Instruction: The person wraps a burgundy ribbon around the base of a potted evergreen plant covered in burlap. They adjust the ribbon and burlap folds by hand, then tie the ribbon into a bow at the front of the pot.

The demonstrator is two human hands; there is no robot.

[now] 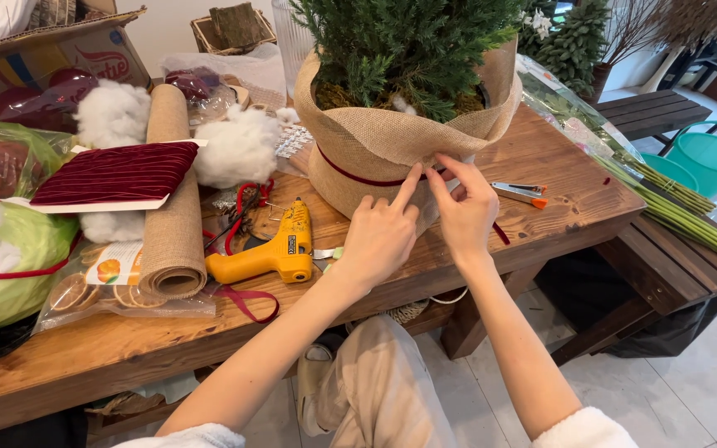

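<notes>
Burlap wraps the pot (392,145) of a small evergreen (408,46), which stands near the far right edge of the wooden table (541,166). A thin dark red ribbon (358,177) runs round the wrap's lower part; only its front stretch shows, the rest passing behind the pot. Both hands meet on the ribbon at the pot's front. The left hand (379,236) presses its outstretched forefinger against the ribbon, the other fingers loosely curled and holding nothing. The right hand (466,207) pinches at the ribbon and burlap with thumb and fingertips; what exactly lies between them is hidden by the fingers. A short red end hangs below the right wrist, at the table's near edge.

Just left of the left hand lies a yellow glue gun (271,253), its nozzle hard to make out. Just beyond the right hand lies a small orange-tipped tool (518,193), its kind unclear. Farther left lie a burlap roll (172,216), a card of dark red velvet ribbon (114,174) and tufts of white stuffing (238,149). The table's left end is cut off.
</notes>
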